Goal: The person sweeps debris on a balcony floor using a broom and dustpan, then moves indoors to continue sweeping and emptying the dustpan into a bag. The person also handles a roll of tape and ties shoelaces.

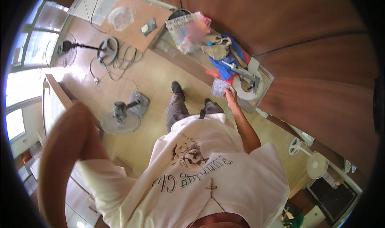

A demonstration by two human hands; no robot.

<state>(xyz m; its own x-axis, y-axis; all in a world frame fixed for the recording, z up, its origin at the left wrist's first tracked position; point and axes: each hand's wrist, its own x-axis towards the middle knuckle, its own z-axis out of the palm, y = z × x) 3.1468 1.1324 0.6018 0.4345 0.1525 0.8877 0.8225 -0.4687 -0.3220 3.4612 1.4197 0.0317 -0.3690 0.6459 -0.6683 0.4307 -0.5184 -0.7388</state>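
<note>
My right hand (229,95) is closed on the near edge of a flat, grey, square scraper plate (219,87) with whitish smears. It is held beside the corner of a low ledge (252,103). Just past my fingers lie a large white ring-shaped roll (257,92) and a grey caulking gun (240,71). Blue cloth (218,65) with red pieces bunches up behind them. My left arm (74,128) is raised, bent at the elbow and blurred; its hand is outside the picture.
A clear plastic bag (186,29) lies farther along the ledge. A brown board (134,17) bears a whitish smear and a small packet. Two fans (120,111) (107,49) stand on the left with a loose cord (126,59). Another fan (317,166) is at right. Brown panels (309,67) rise at right.
</note>
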